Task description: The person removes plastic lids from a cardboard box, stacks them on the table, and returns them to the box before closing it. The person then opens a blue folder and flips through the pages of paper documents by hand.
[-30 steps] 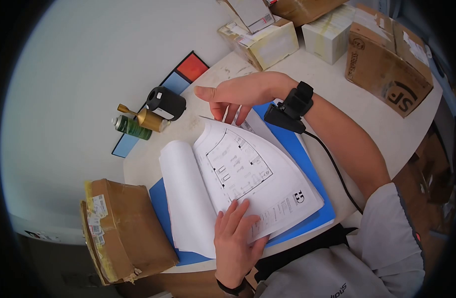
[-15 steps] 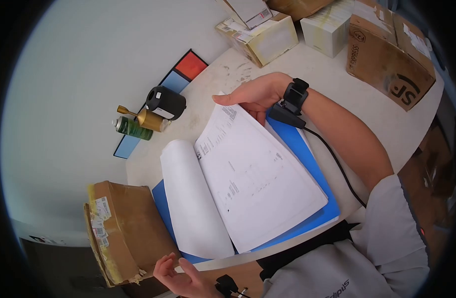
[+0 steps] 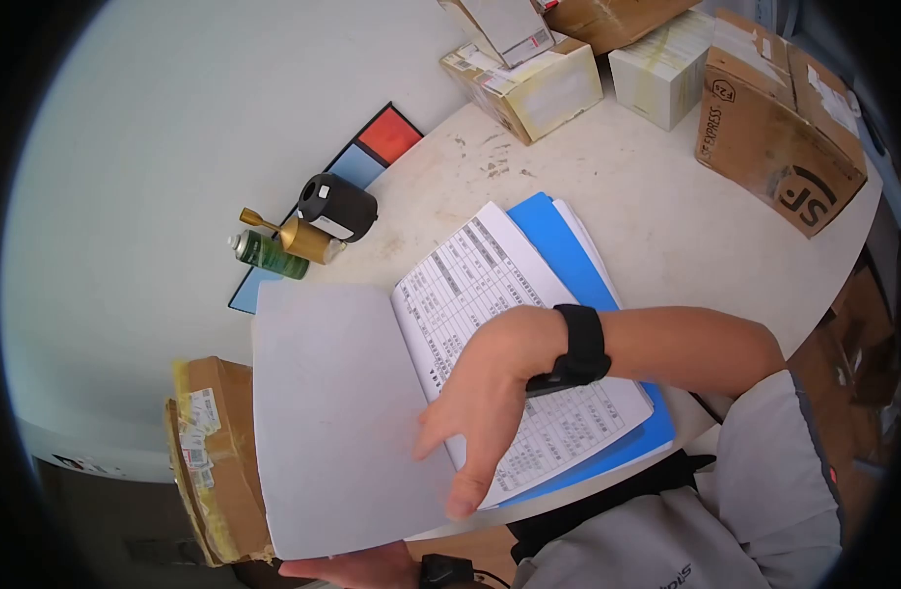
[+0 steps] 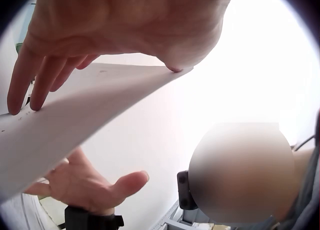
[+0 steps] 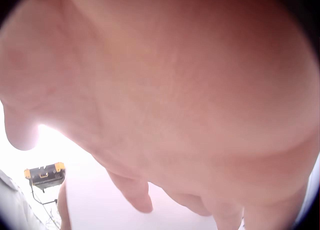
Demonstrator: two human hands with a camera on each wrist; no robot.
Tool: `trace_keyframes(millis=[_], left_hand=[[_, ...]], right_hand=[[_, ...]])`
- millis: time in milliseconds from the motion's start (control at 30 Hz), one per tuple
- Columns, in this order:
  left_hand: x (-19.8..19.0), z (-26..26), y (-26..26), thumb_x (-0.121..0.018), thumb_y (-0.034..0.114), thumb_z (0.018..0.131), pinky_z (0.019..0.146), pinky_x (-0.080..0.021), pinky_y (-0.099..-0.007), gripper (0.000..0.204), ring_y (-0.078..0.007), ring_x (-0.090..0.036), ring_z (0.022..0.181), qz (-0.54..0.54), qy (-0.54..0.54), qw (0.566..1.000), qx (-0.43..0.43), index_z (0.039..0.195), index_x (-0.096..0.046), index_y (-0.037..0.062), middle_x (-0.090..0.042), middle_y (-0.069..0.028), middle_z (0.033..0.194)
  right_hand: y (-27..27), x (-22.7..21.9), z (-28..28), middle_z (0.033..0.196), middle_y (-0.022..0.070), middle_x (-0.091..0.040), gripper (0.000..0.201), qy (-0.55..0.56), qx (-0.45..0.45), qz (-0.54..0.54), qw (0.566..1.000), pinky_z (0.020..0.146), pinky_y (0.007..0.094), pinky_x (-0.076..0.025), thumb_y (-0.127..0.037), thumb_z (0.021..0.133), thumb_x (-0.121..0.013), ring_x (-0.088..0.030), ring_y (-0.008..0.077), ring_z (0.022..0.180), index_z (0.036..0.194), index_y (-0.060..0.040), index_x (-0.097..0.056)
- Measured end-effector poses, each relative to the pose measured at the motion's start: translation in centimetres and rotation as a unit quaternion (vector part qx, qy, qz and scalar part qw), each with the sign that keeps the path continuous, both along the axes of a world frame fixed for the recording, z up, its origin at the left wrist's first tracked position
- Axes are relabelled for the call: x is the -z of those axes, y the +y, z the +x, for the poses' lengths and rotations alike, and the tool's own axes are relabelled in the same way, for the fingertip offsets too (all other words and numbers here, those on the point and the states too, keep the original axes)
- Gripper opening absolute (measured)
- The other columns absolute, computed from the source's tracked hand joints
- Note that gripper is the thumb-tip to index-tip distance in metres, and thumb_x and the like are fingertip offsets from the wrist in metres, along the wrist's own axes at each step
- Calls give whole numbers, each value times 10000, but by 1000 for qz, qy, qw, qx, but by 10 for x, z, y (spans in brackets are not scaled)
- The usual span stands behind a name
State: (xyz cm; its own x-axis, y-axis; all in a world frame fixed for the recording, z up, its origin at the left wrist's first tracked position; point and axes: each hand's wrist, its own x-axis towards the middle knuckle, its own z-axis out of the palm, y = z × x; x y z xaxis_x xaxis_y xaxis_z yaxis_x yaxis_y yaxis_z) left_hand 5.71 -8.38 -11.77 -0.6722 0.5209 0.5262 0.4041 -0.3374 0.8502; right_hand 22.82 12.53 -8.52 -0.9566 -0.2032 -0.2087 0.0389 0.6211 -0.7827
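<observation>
A blank sheet (image 3: 342, 412) spreads left from an open stack of papers; to its right is a page printed with tables (image 3: 470, 260), over a blue folder (image 3: 544, 231). My right hand (image 3: 490, 393) is above the stack's middle, fingers toward the blank sheet, thumb spread. At the sheet's bottom edge, my left hand (image 3: 357, 569) is partly hidden beneath it. In the left wrist view, the straight fingers of my left hand (image 4: 130, 25) touch the sheet (image 4: 95, 97), with my right hand (image 4: 90, 185) spread beyond. My right palm (image 5: 160, 100) fills most of the right wrist view.
A cardboard box (image 3: 224, 442) stands at left. A black container (image 3: 337, 206), a gold object (image 3: 305, 240) and a green can (image 3: 272, 255) are near the wall. Several boxes, including a brown one (image 3: 774, 137), stand at the table's far right.
My right hand has left the papers' upper corner and come down over the stack. A sheet has swung left, exposing the printed tables. My left hand is now partly under it.
</observation>
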Motion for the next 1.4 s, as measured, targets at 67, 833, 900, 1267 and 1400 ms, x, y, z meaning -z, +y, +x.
trace_keyframes(millis=[67, 833, 900, 1267, 1400], left_hand=[[-25, -4, -1, -620, 425, 1003, 1099, -465, -511, 530, -350, -619, 1233, 93, 58, 994, -1, 1300, -545, -6, -621, -202, 1307], [-1, 55, 36, -945, 404, 685, 1130, -440, -544, 764, -529, -450, 1429, -388, 484, 722, 306, 1312, -682, 55, -546, -283, 1492], [-1, 52, 37, -933, 340, 728, 1118, -459, -527, 670, -527, -461, 1422, -382, 463, 735, 315, 1284, -698, 49, -577, -276, 1464], [15, 36, 32, -649, 145, 973, 707, -473, -309, 243, -102, -560, 747, -268, 248, 927, 86, 997, -694, -93, -709, -91, 781], [19, -19, 11, -633, 42, 887, 781, -509, -403, 166, -299, -660, 820, -281, 262, 923, 11, 979, -704, -78, -708, -179, 908]], right_hand=[[-18, -2, -5, 1687, 313, -188, 1156, -85, -26, 72, 993, 1174, 525, -383, -873, 849, -525, -345, 457, 1513, 1622, -37, -327], [117, 57, 61, 1392, 215, -630, 744, -19, 485, 167, 858, 1066, 432, -475, -617, 1017, -514, -602, 350, 1296, 1461, -21, -540], [123, 56, 64, 1372, 210, -644, 697, -2, 500, 142, 854, 1065, 428, -473, -590, 1034, -493, -607, 344, 1287, 1431, -23, -572], [149, 72, 86, 1318, 141, -688, 383, 52, 559, 51, 826, 1041, 370, -482, -221, 1044, -461, -641, 271, 1208, 1307, -28, -661], [147, 67, 86, 1270, 144, -708, 380, 63, 576, 75, 812, 1012, 367, -497, -232, 1031, -474, -652, 264, 1170, 1280, -26, -675]])
